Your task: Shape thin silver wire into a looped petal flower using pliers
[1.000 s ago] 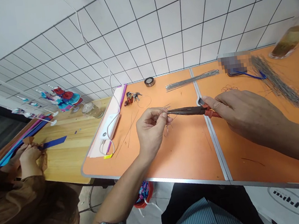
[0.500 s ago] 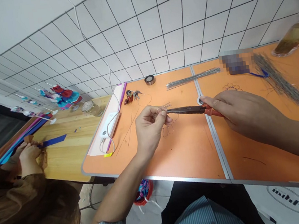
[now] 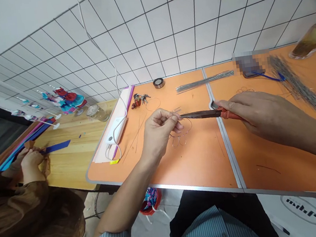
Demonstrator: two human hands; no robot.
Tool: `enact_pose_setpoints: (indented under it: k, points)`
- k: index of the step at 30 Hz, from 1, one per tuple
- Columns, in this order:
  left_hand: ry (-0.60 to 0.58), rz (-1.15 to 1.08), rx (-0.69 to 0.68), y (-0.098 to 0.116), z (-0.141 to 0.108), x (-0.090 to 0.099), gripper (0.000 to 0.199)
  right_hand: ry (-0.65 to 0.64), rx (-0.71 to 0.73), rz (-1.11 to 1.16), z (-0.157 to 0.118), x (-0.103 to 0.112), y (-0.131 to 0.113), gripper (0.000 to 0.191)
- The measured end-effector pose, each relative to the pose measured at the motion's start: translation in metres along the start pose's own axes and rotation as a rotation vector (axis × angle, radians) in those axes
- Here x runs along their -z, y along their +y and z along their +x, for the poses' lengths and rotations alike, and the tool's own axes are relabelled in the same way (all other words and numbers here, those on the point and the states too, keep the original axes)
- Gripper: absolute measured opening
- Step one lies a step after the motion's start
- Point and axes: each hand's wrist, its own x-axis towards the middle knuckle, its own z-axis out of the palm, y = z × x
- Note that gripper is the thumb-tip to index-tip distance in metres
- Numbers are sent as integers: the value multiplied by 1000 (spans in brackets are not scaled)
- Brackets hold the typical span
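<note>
My right hand [image 3: 256, 108] is wrapped round the red handles of dark long-nose pliers [image 3: 200, 115]. Their tips reach the fingertips of my left hand [image 3: 159, 130]. That hand pinches a thin, bent wire [image 3: 189, 127], mostly hidden by the fingers. Below it, a wire piece with looped petal shapes [image 3: 179, 140] shows over the orange table. Whether the pliers' jaws grip the wire is too small to tell.
Behind lie a bundle of straight wires [image 3: 204, 82], a roll of tape [image 3: 158, 82] and keys [image 3: 143, 98]. A white power strip [image 3: 116, 130] sits left. More wires [image 3: 297, 82] and a drink container [image 3: 308, 44] are right. A co-worker's hands [image 3: 32, 159] hold material at the far left.
The pliers and my right hand have shifted slightly right, and the pliers have rolled so their jaws look different. My left hand has moved a little right, still pinching the wire.
</note>
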Motion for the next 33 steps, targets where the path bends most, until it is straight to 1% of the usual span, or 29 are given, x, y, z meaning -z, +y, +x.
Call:
enact_pose_setpoints:
  k: [2,3,5,7,9,10,12,15,18,26,33]
  points:
    - [4,-3,4,1,0,0,18,-2,-19,48,0,1,-2,38]
    - [-1,-6,7,1,-1,-1,19,-7,-55,98,0,1,-4,37]
    - [-17,-12,16,2,-2,-3,20,-22,-198,253,3,2,-11,32]
    - [-39,-14,25,2,-3,-5,20,-35,-371,415,9,2,-21,21]
    - [-56,-16,29,1,-4,-9,20,27,-488,575,18,-1,-34,13]
    - [-63,-15,33,0,-5,-11,20,61,-510,685,23,-3,-41,14]
    - [-75,-9,43,-2,-6,-14,21,129,-500,883,33,-9,-54,19]
    - [-96,3,34,-3,-6,-17,23,158,-461,977,45,-17,-68,20]
    - [-116,15,11,-4,-7,-18,22,161,-436,979,51,-20,-74,17]
    - [-147,38,9,1,-7,-21,27,136,-438,878,53,-19,-72,13]
    - [-172,105,18,-1,-7,-23,29,147,-468,943,55,-21,-74,16]
